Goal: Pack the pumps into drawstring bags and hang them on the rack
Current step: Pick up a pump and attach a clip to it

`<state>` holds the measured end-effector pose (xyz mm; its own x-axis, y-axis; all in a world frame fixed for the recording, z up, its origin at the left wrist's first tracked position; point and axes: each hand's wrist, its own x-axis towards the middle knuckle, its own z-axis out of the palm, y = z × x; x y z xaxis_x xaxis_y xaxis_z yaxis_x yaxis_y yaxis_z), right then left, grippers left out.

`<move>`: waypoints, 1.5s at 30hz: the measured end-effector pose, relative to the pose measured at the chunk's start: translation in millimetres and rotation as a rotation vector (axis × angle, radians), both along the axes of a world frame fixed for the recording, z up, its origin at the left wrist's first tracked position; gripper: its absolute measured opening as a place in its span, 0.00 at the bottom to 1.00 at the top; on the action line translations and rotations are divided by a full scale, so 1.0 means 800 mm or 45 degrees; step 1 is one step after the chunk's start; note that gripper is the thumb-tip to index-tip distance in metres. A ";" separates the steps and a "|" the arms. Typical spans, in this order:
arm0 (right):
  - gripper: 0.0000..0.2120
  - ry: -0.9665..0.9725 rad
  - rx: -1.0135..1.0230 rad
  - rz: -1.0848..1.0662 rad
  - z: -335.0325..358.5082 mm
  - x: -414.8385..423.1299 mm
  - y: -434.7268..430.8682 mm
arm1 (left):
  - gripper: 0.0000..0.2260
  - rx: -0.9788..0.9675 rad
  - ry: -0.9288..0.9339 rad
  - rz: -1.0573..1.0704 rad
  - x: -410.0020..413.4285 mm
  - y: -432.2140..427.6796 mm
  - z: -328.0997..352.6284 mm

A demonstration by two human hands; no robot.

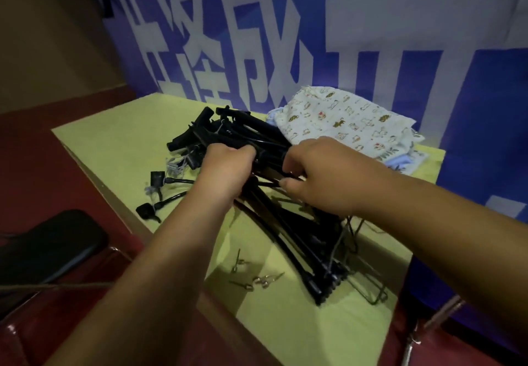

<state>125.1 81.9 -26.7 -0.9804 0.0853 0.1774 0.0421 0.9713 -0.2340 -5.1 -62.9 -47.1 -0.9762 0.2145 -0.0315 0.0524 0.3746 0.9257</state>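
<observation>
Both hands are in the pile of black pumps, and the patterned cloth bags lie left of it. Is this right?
Not quite. In the head view the patterned cloth bags lie right of the pile of black pumps; the left hand and right hand are indeed in it.

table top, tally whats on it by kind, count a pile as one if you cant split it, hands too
pile of black pumps: 1, too tangled to split
stack of printed cloth bags: 1
scatter of small metal pieces: 1
hands gripping the pumps: 2, left hand and right hand
total: 5
</observation>
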 end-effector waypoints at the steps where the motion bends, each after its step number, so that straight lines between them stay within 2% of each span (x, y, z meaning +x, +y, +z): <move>1: 0.13 -0.024 0.025 0.027 0.000 0.010 -0.008 | 0.04 -0.002 -0.013 0.007 -0.001 -0.009 -0.004; 5: 0.15 -0.107 0.094 0.003 0.003 0.064 -0.033 | 0.09 0.089 -0.038 -0.052 0.010 -0.038 -0.027; 8: 0.24 -0.246 0.043 -0.051 0.002 0.085 -0.057 | 0.10 -0.028 -0.079 -0.100 0.020 -0.045 -0.048; 11: 0.30 -0.365 0.141 -0.105 -0.010 0.088 -0.093 | 0.12 -0.016 -0.154 -0.158 0.033 -0.050 -0.056; 13: 0.29 -0.365 0.231 -0.169 -0.017 0.085 -0.107 | 0.13 0.030 -0.164 -0.181 0.037 -0.050 -0.054; 18: 0.19 -0.322 0.360 -0.295 -0.028 0.075 -0.122 | 0.05 0.144 -0.247 -0.198 0.043 -0.054 -0.043; 22: 0.14 -0.283 0.225 -0.378 -0.028 0.065 -0.122 | 0.05 0.292 -0.367 -0.210 0.037 -0.062 -0.043; 24: 0.13 -0.287 0.199 -0.381 -0.026 0.063 -0.121 | 0.06 0.286 -0.406 -0.170 0.035 -0.072 -0.048; 27: 0.17 -0.307 0.222 -0.364 -0.023 0.063 -0.121 | 0.09 0.266 -0.421 -0.045 0.028 -0.088 -0.059; 30: 0.25 -0.317 0.234 -0.377 -0.016 0.062 -0.126 | 0.11 0.291 -0.495 -0.087 0.031 -0.101 -0.061; 32: 0.23 -0.298 0.239 -0.390 -0.015 0.062 -0.131 | 0.11 0.406 -0.618 -0.184 0.035 -0.106 -0.058; 35: 0.18 -0.235 0.220 -0.408 -0.016 0.064 -0.134 | 0.17 0.731 -0.842 -0.302 0.037 -0.114 -0.054; 38: 0.18 -0.202 0.205 -0.411 -0.017 0.070 -0.134 | 0.17 0.886 -0.803 -0.291 0.031 -0.115 -0.053; 42: 0.19 -0.112 0.142 -0.408 -0.016 0.079 -0.133 | 0.11 1.008 -0.682 -0.328 0.028 -0.109 -0.030; 45: 0.20 -0.031 0.081 -0.403 -0.013 0.089 -0.133 | 0.14 1.029 -0.559 -0.356 0.028 -0.106 -0.004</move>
